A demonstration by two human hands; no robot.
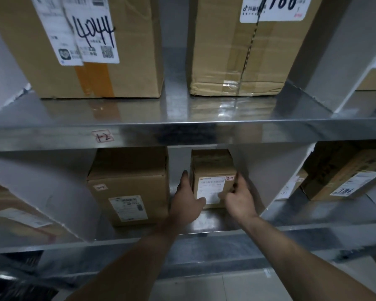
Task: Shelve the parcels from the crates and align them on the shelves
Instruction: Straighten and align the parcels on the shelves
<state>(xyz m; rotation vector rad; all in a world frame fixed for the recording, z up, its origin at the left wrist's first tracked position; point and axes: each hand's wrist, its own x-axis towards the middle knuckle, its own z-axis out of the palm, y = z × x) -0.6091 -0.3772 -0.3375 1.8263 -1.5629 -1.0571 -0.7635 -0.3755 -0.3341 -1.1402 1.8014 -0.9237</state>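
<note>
Here I see both hands on the small box [213,181] on the lower shelf [204,224]: left hand [186,198] flat against its side, right hand [240,196] gripping its right edge.

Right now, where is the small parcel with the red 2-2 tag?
The small parcel stands on the lower shelf, centre-right, between both hands, right of the larger 2-2 box.

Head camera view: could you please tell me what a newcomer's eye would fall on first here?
Probably the two bare hands on the lower shelf: the left hand lies flat against the left side of a small parcel, and the right hand holds its right front edge. Next, the upper shelf's big box with 4044 handwritten on its label.
</note>
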